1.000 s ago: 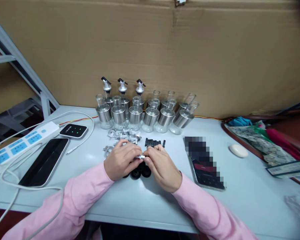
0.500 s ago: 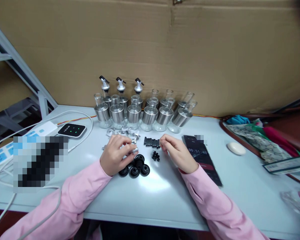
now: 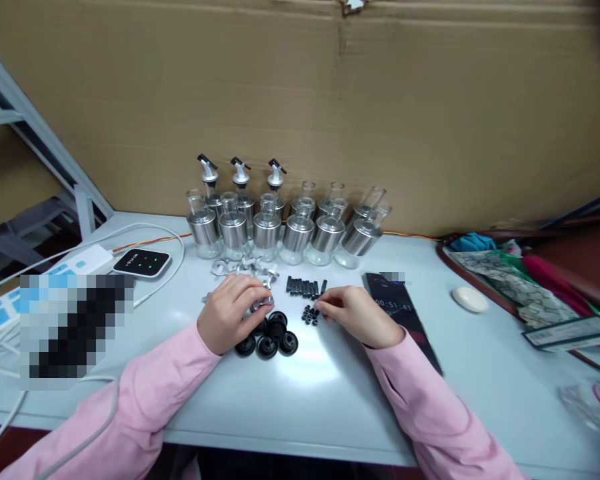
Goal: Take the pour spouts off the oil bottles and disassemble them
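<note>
My left hand (image 3: 235, 312) is closed on a silver pourer spout part (image 3: 263, 303), held above the table between thumb and fingers. Just below it lie several round black stoppers (image 3: 276, 333). My right hand (image 3: 357, 315) is bent with its fingertips together at the edge of a cluster of small black ring-like pieces (image 3: 310, 315); whether one is pinched there is too small to tell. Behind that cluster is a row of short black levers (image 3: 303, 287), one of them slightly apart at its right end. More silver spout parts (image 3: 245, 265) lie beyond my left hand.
Two rows of steel-banded glass bottles (image 3: 299, 233) stand at the back, three topped with pourers (image 3: 241, 172). A phone (image 3: 405, 320) lies right, a white oval object (image 3: 470, 299) farther right. At left are a Wi-Fi box (image 3: 143, 263), power strip (image 3: 75, 267) and white cables.
My right hand has moved from the end of the black lever row toward me, down to the small black pieces. My left hand still holds the spout part, nearly in place.
</note>
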{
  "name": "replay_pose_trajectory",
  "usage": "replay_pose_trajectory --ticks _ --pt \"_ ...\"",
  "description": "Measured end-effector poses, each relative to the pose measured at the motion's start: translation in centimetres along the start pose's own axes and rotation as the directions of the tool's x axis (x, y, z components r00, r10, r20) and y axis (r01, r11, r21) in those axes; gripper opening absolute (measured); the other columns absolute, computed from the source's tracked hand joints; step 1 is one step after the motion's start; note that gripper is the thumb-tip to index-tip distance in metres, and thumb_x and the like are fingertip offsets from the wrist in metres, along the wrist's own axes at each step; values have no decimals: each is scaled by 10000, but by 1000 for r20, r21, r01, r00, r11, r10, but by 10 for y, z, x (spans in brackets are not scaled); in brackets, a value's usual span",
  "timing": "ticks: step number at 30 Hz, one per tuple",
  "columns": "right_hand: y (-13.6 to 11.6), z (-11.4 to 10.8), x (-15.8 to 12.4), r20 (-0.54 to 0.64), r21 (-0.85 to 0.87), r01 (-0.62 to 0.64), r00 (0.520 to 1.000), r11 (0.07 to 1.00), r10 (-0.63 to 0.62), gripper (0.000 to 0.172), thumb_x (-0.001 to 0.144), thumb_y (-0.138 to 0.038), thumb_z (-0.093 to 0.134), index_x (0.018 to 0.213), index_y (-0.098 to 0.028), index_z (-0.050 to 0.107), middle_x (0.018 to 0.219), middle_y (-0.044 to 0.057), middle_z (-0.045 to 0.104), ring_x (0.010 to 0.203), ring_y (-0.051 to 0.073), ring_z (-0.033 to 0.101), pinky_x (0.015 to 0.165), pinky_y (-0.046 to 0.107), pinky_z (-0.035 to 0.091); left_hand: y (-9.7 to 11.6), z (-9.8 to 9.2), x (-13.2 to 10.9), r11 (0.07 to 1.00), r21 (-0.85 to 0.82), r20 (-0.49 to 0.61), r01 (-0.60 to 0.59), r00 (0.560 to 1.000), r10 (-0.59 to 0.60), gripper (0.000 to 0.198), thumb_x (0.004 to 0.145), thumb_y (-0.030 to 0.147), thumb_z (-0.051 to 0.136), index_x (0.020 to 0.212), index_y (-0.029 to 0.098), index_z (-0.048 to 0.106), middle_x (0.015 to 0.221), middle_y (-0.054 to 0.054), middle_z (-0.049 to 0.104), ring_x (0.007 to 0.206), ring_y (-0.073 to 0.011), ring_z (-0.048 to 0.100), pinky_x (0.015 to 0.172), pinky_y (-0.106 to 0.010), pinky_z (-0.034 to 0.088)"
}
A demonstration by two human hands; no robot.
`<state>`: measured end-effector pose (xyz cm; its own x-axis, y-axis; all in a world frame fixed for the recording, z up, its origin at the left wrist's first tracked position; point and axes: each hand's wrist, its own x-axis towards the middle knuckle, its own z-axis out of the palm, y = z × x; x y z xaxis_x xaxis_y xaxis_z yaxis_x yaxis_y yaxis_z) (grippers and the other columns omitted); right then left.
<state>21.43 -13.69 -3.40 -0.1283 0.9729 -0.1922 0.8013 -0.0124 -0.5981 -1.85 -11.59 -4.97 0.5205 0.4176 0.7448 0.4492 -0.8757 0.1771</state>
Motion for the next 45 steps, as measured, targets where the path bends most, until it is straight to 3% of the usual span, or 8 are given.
replay_pose_trajectory --ticks 6,9,13,19,32,38,42,45 --pt "-3 2 -3 -62 -16 37 997 999 -38 313 811 -295 440 543 -173 547 508 11 566 498 125 481 575 267 361 0 3 -3 986 -160 -2 38 999 -39 92 823 144 541 897 163 490 883 -71 592 857 -158 612 723 -278 530" --pt "-10 2 -5 -154 211 87 987 974 -55 300 804 -384 469 624 -164 566 573 11 564 524 116 480 552 258 364 4 3 -3 960 -278 5 26 1000 -26 92 827 103 525 866 165 469 883 -65 575 941 -177 620 749 -275 535" --pt "-25 12 -9 82 722 119 964 682 -254 383 753 -527 516 850 -158 554 706 19 599 553 98 529 518 233 400 9 0 0 927 -370 -23 -58 998 54 74 854 120 491 880 177 454 805 -34 567 972 -194 621 711 -257 539" --pt "-36 32 -14 119 903 18 950 429 -289 328 705 -435 645 766 -186 440 647 -16 612 480 68 521 454 192 341 5 -2 4 988 -142 58 -66 996 75 124 904 269 411 902 172 487 757 -40 618 723 -157 589 656 -299 447" --pt "-46 46 -22 -197 798 275 960 537 -198 234 672 -265 626 650 -195 403 556 -60 426 485 67 382 469 197 314 -4 -17 15 976 -212 359 41 933 38 444 936 412 241 698 168 525 564 27 513 564 -117 430 693 -307 229" --pt "-43 45 -22 -451 316 624 761 714 -466 215 700 -135 562 609 -205 381 571 -43 412 533 91 393 516 220 350 -6 -22 19 937 -302 442 175 896 -24 516 918 477 247 624 164 534 518 38 473 541 -109 413 682 -303 231" --pt "-41 41 -19 -436 -74 801 510 595 -741 134 771 -110 510 690 -200 453 628 10 514 577 113 434 541 237 375 -6 -24 20 894 -345 504 284 860 -79 556 904 515 243 573 154 505 517 42 443 513 -95 372 686 -299 244" --pt "-40 38 -19 -367 -329 795 389 510 -845 132 792 -94 494 717 -202 488 618 20 533 566 125 432 524 252 354 -7 -25 19 862 -368 563 349 822 -93 568 899 525 244 514 147 422 508 51 411 499 -85 326 688 -299 258"
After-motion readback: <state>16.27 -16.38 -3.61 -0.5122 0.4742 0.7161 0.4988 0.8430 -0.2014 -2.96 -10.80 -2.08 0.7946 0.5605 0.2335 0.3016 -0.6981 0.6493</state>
